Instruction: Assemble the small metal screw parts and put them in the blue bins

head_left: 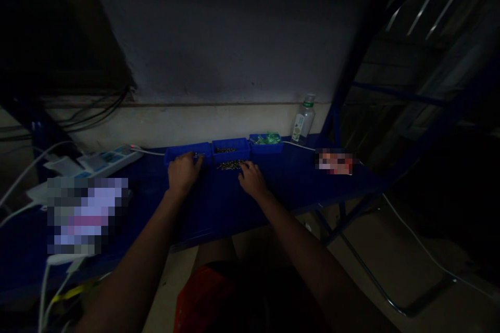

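Observation:
My left hand [183,173] rests at the front rim of the left blue bin [206,150], its fingers curled over the edge. Small shiny bits show near its thumb, but whatever is between the fingers is too dark to name. Bent fingers of my right hand [253,179] touch the right end of a pile of small metal pieces [228,165], pin-like or screw-like, on the blue table. Its fingertips are drawn together, and what they grip is too small to make out. Behind the pile, the middle blue bin [231,156] holds more small metal pieces.
The right blue bin [265,148] contains green clear plastic. A clear bottle [303,120] stands by the wall. On the left lie a power strip [113,161], white cables and a blurred-out item [91,213]. Another blurred-out item [335,161] lies right on the blue table [219,208].

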Motion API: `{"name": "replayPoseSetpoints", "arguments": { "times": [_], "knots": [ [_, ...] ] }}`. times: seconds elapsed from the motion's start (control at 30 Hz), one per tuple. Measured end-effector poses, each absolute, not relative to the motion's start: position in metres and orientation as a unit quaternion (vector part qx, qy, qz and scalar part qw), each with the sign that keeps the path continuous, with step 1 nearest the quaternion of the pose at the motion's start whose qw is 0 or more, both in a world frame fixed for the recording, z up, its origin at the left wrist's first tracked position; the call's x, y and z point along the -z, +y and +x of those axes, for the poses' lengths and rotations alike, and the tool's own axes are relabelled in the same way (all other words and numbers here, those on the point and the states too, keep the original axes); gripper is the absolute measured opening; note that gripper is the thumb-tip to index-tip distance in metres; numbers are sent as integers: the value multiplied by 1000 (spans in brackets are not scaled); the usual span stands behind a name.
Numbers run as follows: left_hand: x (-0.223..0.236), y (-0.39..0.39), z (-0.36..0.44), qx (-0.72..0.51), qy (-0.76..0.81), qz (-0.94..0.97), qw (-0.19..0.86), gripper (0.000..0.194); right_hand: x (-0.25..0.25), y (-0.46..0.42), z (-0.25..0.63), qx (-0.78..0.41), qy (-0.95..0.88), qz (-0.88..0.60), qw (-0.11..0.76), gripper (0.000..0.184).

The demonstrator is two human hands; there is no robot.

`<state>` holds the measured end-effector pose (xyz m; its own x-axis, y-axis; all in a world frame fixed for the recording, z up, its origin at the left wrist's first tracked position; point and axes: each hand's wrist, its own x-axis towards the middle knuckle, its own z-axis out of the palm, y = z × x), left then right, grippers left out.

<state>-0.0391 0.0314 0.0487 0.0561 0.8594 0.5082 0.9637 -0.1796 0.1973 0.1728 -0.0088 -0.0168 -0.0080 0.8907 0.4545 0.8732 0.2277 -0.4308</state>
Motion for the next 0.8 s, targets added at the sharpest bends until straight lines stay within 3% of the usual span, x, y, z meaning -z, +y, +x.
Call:
{"name": "replayPoseSetpoints", "arguments": {
  "times": [0.3, 0.53, 0.8],
  "knots": [
    [-5, 5, -4, 226, -470, -853, -33, 28, 15, -10, 173, -12, -724, -619, 304, 23],
    [-2, 7, -9, 261, -455, -848, -75, 27, 14, -14, 174, -10, -724, -613, 315, 18],
    [-4, 5, -7, 248, -436, -859, -98, 29, 13, -18, 170, -23, -798, -507, 326, 18]
  ]
}}
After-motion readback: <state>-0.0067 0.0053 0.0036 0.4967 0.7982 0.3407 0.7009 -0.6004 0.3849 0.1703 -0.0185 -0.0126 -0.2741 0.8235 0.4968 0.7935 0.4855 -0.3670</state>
